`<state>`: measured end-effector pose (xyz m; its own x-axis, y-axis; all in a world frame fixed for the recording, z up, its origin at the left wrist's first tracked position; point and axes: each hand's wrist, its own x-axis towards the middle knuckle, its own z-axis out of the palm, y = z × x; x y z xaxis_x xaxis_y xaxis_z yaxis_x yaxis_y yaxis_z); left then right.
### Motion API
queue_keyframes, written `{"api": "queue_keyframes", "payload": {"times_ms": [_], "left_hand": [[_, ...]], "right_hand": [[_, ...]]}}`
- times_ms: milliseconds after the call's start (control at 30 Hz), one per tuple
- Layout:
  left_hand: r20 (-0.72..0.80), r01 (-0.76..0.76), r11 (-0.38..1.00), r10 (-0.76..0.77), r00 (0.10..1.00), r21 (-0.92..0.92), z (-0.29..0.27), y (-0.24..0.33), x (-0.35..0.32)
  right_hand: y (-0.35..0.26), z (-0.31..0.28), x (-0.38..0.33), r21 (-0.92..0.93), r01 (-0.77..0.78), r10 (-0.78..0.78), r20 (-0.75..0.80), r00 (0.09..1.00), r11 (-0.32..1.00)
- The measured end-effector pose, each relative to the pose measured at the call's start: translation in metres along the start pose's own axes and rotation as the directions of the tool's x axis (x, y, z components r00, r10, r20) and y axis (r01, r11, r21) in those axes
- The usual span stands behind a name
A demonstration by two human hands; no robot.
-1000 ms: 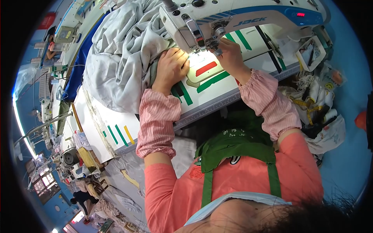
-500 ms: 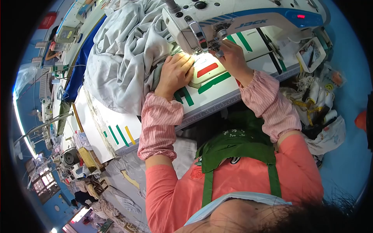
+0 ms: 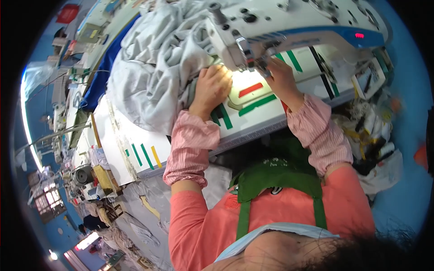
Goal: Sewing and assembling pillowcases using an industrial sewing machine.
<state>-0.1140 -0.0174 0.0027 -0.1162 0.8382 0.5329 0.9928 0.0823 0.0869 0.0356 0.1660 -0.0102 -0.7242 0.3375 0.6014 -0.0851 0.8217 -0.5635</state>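
A big heap of light grey cloth (image 3: 153, 77) lies on the left of the sewing machine bed, bunched up against the machine head (image 3: 235, 45). My left hand (image 3: 211, 89) is at the right edge of this heap, its fingers bent and closed on the cloth beside the lit needle area. On the other side of the needle, my right hand (image 3: 284, 80) reaches up close to the presser foot. Its fingers are bent together, partly hidden by the machine head, and what they hold cannot be made out.
Red, green and yellow tape strips mark the white table (image 3: 135, 156), which has a ruler (image 3: 257, 132) along its near edge. A white open box (image 3: 368, 79) stands at the right end. Below it hangs a bag (image 3: 382, 174) near thread cones. Other machines line the left.
The whole view has shifted, so the machine and table appear slightly lower and farther right. Both hands stay beside the needle, the left more curled.
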Motion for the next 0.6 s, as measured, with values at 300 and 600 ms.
{"api": "queue_keyframes", "payload": {"times_ms": [300,600], "left_hand": [[-0.134,0.836,0.419,-0.862,0.489,0.355,-0.055,-0.134,0.006],[0.145,0.858,0.273,-0.962,0.232,0.435,-0.153,-0.077,-0.209]], "right_hand": [[0.008,0.007,0.001,0.02,-0.001,0.001,0.024,1.0,1.0],[0.014,0.006,-0.002,-0.01,-0.027,0.028,0.09,0.996,1.0]]}}
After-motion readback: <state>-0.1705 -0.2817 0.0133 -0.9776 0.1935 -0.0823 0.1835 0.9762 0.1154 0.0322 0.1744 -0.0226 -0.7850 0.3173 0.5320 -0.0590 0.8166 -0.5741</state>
